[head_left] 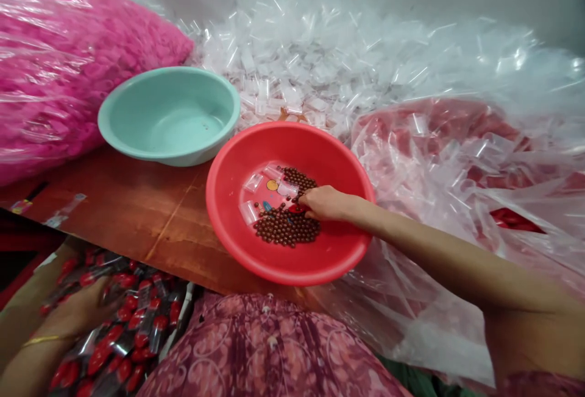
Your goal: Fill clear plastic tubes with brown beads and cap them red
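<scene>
Inside the red basin point(228, 251), my right hand point(329, 202) is closed, its fingertips pinched round a small red piece point(297, 209) whose shape is mostly hidden. Small round brown balls point(286, 229) lie in a heap under and beside those fingers. Several short clear plastic tubes point(249, 212) rest on the basin's floor, left of the balls. At the lower left, my left hand point(85, 307) reaches over a box of filled clear tubes with red ends point(137, 318). Shadow and blur hide its fingers, so its grip does not show.
A pale green basin point(169, 114) stands behind and left of the red one on a brown board point(137, 193). Pink pieces fill a large plastic bag point(68, 62) at the left. Clear tubes point(320, 74) are heaped at the back. Clear plastic sheeting point(439, 214) covers the right side.
</scene>
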`<action>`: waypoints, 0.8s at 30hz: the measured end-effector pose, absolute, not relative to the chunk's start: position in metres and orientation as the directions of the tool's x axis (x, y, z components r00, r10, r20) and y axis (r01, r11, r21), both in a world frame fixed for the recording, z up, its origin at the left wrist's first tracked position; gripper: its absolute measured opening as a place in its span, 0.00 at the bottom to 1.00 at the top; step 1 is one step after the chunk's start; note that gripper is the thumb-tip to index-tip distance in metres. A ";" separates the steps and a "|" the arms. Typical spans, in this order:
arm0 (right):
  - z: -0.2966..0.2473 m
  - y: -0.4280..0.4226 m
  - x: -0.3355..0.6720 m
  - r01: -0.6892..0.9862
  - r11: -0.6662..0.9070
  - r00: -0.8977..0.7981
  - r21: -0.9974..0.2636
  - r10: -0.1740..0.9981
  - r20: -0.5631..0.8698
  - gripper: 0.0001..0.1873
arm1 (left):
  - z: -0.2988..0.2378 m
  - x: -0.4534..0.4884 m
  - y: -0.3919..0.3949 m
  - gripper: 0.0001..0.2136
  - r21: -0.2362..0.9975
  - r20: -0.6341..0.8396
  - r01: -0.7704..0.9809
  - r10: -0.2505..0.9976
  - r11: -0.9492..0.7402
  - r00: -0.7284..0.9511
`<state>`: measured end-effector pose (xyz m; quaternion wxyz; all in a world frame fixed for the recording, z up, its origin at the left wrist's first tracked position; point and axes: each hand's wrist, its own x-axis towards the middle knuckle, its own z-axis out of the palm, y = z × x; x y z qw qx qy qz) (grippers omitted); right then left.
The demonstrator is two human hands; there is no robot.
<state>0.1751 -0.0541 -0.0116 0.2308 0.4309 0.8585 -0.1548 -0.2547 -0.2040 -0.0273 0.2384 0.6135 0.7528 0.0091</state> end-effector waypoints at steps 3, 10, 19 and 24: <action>-0.007 -0.051 0.179 0.801 0.595 -0.550 -0.064 0.690 -0.470 0.09 | -0.005 -0.235 -0.191 0.07 0.294 -0.092 0.930 0.975 0.220 -0.202; 0.006 -0.055 0.211 0.905 0.198 -0.292 -0.377 0.933 -0.212 0.13 | 0.061 -0.095 -0.095 0.09 0.236 0.171 0.730 0.767 -0.641 0.618; -0.005 -0.078 0.219 0.681 0.220 -0.095 -0.698 0.972 0.214 0.14 | -0.025 0.031 -0.002 0.10 0.206 -0.312 0.673 0.604 -0.711 0.733; -0.005 -0.073 0.221 0.474 0.175 -0.008 -0.863 0.981 0.194 0.12 | -0.015 0.024 0.008 0.12 -0.014 -0.430 0.642 0.584 -0.767 0.688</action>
